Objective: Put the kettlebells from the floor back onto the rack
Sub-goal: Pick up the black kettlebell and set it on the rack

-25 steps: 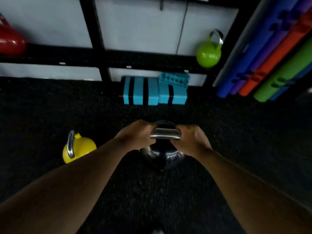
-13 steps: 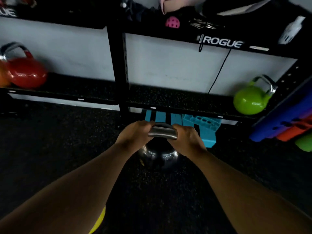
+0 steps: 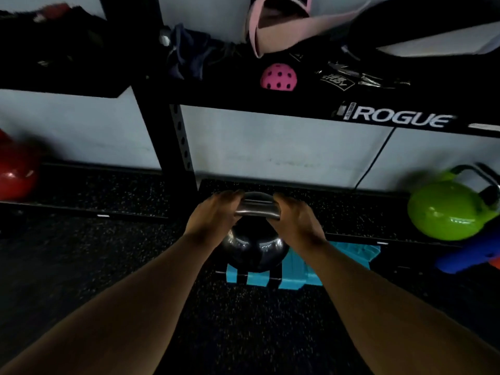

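Note:
A black kettlebell (image 3: 254,246) with a steel handle hangs in the air in front of the rack's lower shelf (image 3: 351,215). My left hand (image 3: 212,213) grips the handle's left corner and my right hand (image 3: 293,216) grips its right corner. The handle sits at about the height of the shelf's front edge. A green kettlebell (image 3: 446,209) rests on that shelf at the right. A red kettlebell (image 3: 16,171) rests on the shelf at the far left.
A black upright post (image 3: 173,136) splits the rack just left of my hands. Blue foam blocks (image 3: 300,266) lie on the floor under the shelf. The upper shelf holds a pink perforated ball (image 3: 278,77), cloths and bands. Coloured rolled mats (image 3: 470,258) stand at the right.
Both hands have raised the black kettlebell from the floor up to shelf height and carried it closer to the rack. The yellow kettlebell on the floor has dropped out of view.

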{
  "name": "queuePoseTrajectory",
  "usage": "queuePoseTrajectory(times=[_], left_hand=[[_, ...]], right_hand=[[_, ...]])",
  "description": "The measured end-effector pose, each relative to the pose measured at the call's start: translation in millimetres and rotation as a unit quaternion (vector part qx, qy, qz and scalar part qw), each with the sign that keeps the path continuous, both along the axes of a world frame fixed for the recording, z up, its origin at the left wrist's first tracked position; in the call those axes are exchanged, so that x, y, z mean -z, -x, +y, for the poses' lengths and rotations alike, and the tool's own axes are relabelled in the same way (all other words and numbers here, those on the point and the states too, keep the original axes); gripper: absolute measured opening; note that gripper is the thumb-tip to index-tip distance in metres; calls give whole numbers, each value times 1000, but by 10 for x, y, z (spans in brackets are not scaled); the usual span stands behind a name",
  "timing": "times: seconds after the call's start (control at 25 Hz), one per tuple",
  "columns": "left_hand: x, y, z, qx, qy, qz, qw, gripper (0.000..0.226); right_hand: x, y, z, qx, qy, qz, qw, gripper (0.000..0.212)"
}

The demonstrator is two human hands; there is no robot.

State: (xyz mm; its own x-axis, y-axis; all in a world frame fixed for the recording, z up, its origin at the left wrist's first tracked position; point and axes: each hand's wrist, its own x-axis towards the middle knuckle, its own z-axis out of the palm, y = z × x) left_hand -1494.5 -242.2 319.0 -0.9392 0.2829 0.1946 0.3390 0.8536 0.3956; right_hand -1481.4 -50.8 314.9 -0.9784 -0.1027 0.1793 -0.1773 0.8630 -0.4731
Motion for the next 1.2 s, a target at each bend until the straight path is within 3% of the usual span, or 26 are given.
queuePoseTrajectory(times=[0.2,0.6,0.88,1.2], left_hand=[[216,832,123,3,18,26,1000,33],[611,1931,247,43,25,-17,999,21],[650,2067,358,5,-17,-36,999,17],[678,2111,377,-21,-51,-51,997,22]], right_hand=[[125,891,138,-38,-43,3,998,27],[518,1773,209,11,-1,-44,999,22],[558,1921,275,18,75,-85,993,17],[551,2001,297,2,60,-82,995,14]])
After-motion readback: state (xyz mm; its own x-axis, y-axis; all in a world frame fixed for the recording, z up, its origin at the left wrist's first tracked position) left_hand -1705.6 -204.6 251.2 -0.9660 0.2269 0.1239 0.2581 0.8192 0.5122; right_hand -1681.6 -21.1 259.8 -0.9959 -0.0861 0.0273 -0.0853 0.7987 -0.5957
